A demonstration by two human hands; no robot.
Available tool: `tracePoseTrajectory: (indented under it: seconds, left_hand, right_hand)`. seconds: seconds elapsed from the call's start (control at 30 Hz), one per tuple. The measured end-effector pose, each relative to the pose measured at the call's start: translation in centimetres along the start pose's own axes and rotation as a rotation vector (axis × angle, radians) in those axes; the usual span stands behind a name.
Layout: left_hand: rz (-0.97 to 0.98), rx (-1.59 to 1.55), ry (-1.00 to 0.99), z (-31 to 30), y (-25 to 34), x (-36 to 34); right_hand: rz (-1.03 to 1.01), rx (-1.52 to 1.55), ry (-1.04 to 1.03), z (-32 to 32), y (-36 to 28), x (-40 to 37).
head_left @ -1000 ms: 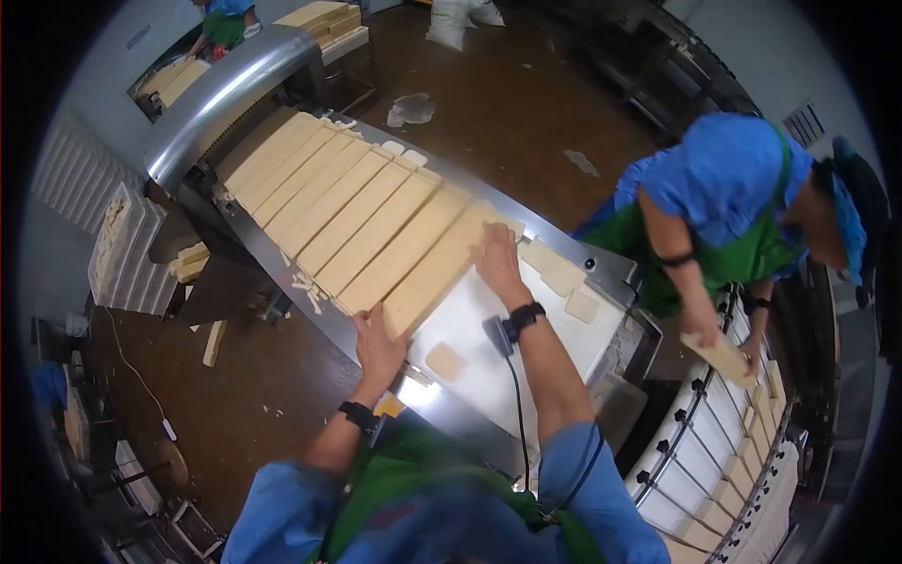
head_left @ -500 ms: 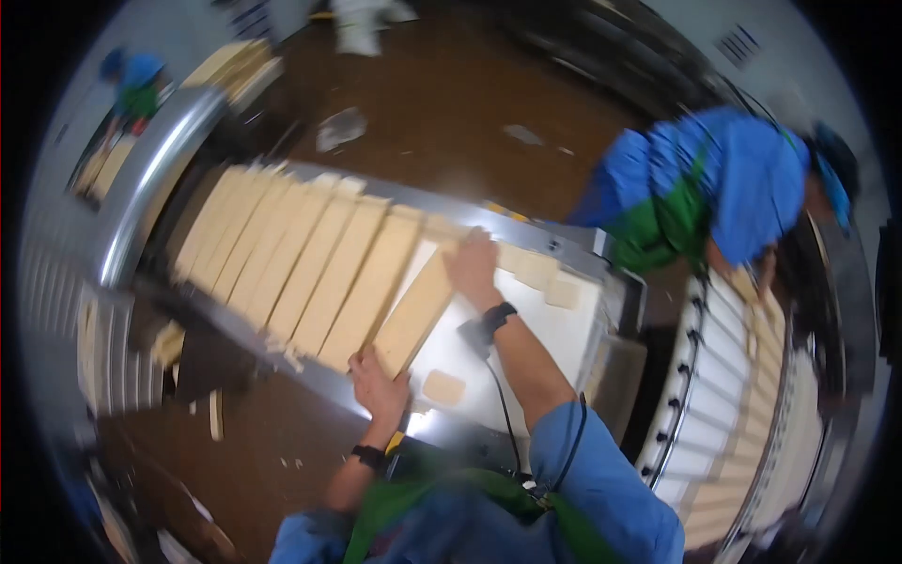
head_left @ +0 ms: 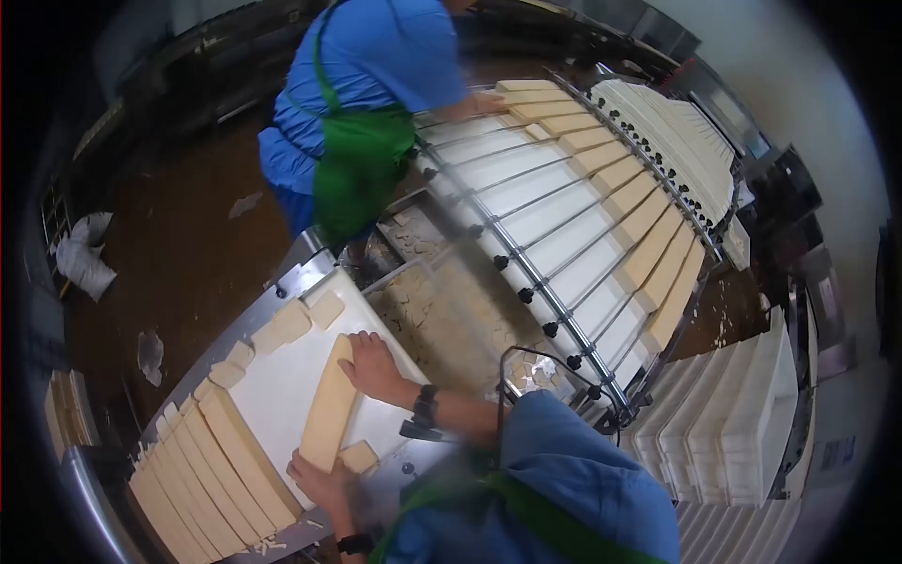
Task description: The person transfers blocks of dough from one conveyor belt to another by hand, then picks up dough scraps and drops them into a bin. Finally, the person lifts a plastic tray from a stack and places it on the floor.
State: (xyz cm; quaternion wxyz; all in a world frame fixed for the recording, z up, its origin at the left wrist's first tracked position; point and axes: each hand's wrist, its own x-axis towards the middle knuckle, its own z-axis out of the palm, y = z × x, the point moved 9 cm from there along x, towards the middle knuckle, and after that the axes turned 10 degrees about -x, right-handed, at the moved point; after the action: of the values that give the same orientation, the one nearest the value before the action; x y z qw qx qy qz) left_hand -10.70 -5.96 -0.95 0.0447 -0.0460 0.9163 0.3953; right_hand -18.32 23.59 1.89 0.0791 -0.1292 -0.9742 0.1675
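A long pale-yellow slab (head_left: 329, 409), dough-like in look, lies slantwise over the white work surface (head_left: 282, 362). My right hand (head_left: 376, 369) grips its far end, with the fingers curled over the edge. At its near end, my left hand (head_left: 324, 481) closes round the corner. To the left, several similar slabs (head_left: 235, 442) lie side by side in a row. A small cut piece (head_left: 358, 457) sits beside my left hand, and further offcuts (head_left: 282, 324) line the far edge of the surface.
A co-worker in blue with a green apron (head_left: 362, 169) reaches over a conveyor (head_left: 536, 249) divided by metal rods, with slabs along its far side. Between the two stations is a bin of scraps (head_left: 432, 310). White stacked trays (head_left: 714, 423) stand at right.
My view has swung right, bringing the conveyor and co-worker nearer the middle. The slab in my hands has come away from the row, further onto the white surface.
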Motion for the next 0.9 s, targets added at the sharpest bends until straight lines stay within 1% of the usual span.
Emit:
tracePoseTrajectory:
  seconds: [0.03, 0.07, 0.1, 0.13, 0.17, 0.23, 0.27, 0.3, 0.33, 0.37, 0.43, 0.47, 0.5, 0.53, 0.57, 0.6, 0.63, 0.7, 0.73, 0.77, 0.8, 0.83, 0.87, 0.9]
  left_hand:
    - [0.063, 0.003, 0.042, 0.3, 1.6, -0.6]
    - [0.069, 0.008, 0.040, 1.6, 3.0, -0.9]
    - [0.138, 0.005, 0.118, 2.5, 6.1, -1.2]
    - [0.204, 0.002, 0.195, 3.5, 9.4, -1.7]
    - [0.207, 0.003, 0.195, 5.3, 11.7, -1.7]
    - [0.461, -0.085, 0.217, 9.1, 18.9, -2.2]
    - [0.484, -0.114, 0.172, 11.4, 22.4, -2.2]
    - [0.504, -0.144, 0.127, 13.8, 26.1, -2.1]
    - [0.533, -0.124, 0.089, 16.1, 29.9, -2.3]
    - [0.563, -0.104, 0.049, 18.3, 33.6, -2.4]
    - [0.686, 0.032, -0.015, 22.6, 40.7, -2.5]
    - [0.687, 0.030, -0.010, 24.3, 43.6, -2.5]
    - [0.697, 0.050, -0.076, 26.6, 46.3, -2.6]
    - [0.711, 0.072, -0.143, 28.6, 48.4, -2.7]
    - [0.721, 0.072, -0.140, 30.0, 50.3, -2.7]
    - [0.710, 0.113, -0.221, 32.3, 51.7, -2.7]
    - [0.698, 0.154, -0.300, 34.4, 52.8, -2.6]
    - [0.732, 0.211, -0.325, 37.2, 54.8, -2.2]
    - [0.713, 0.274, -0.384, 38.9, 55.5, -2.0]
    - [0.694, 0.336, -0.443, 40.5, 56.0, -2.0]
    - [0.697, 0.339, -0.444, 42.3, 56.2, -2.0]
    - [0.785, 0.190, -0.468, 44.6, 57.0, -2.6]
    - [0.870, 0.037, -0.492, 46.5, 57.7, -3.3]
    - [0.871, 0.035, -0.496, 48.5, 57.7, -3.4]
  right_hand:
    - [0.006, 0.053, 0.085, -1.7, 1.6, -0.5]
    - [0.010, 0.103, 0.167, -3.5, 3.3, -1.2]
    - [0.012, 0.104, 0.171, -4.8, 5.4, -1.4]
    - [0.076, 0.131, 0.268, -7.4, 8.4, -1.6]
    - [0.141, 0.158, 0.367, -10.2, 11.6, -1.8]
    - [0.235, 0.203, 0.402, -15.8, 18.1, -1.2]
    - [0.150, 0.042, 0.573, -16.4, 22.7, -0.8]
    - [0.060, -0.122, 0.738, -18.6, 25.6, -0.4]
    - [0.181, -0.058, 0.756, -19.6, 30.9, 0.2]
    - [0.303, 0.006, 0.770, -22.6, 34.6, 0.7]
    - [0.397, 0.021, 0.765, -27.2, 41.0, 1.7]
    - [0.451, 0.009, 0.706, -28.2, 44.5, 2.5]
    - [0.506, -0.002, 0.645, -28.5, 48.1, 3.2]
    - [0.506, 0.000, 0.651, -29.1, 51.0, 3.7]
    - [0.604, 0.009, 0.456, -28.0, 54.7, 4.8]
    - [0.695, 0.018, 0.257, -26.9, 57.6, 5.3]
    - [0.695, 0.021, 0.265, -27.1, 59.2, 5.5]
    - [0.743, -0.170, 0.030, -25.9, 61.6, 5.7]
    - [0.794, -0.102, 0.000, -25.9, 62.7, 5.7]
    - [0.796, -0.098, 0.003, -26.1, 63.2, 5.8]
    - [0.808, -0.232, 0.130, -27.8, 63.0, 5.4]
    - [0.817, -0.366, 0.255, -29.3, 62.5, 4.7]
    - [0.823, -0.364, 0.255, -29.4, 62.2, 4.2]
    - [0.741, -0.381, 0.374, -30.5, 60.9, 3.8]
